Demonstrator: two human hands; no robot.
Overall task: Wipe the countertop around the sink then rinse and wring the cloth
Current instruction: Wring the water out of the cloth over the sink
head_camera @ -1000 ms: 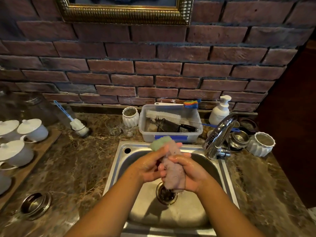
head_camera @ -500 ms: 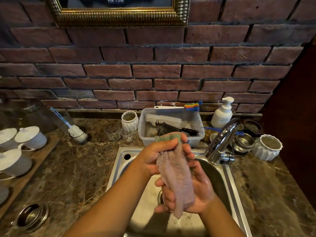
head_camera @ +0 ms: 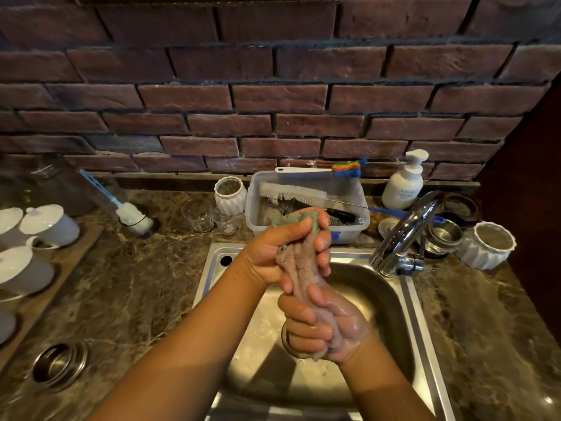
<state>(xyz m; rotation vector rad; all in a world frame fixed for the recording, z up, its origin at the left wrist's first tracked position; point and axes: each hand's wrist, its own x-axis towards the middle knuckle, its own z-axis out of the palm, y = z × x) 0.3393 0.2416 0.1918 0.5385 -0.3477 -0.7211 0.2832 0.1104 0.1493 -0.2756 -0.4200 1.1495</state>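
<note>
I see both hands over the steel sink (head_camera: 425, 344), holding the pinkish cloth (head_camera: 299, 268) stretched between them as a rumpled roll. My left hand (head_camera: 273, 253) grips the far, upper end, fingers curled round it, a green patch of the cloth showing above the thumb. My right hand (head_camera: 321, 326) clenches the near, lower end just above the drain, wet and soapy. The chrome tap (head_camera: 406, 232) stands at the right of the sink. On the marble tabletop (head_camera: 136, 284), a clear plastic tub (head_camera: 352, 229) holding brushes sits just beyond the sink.
</note>
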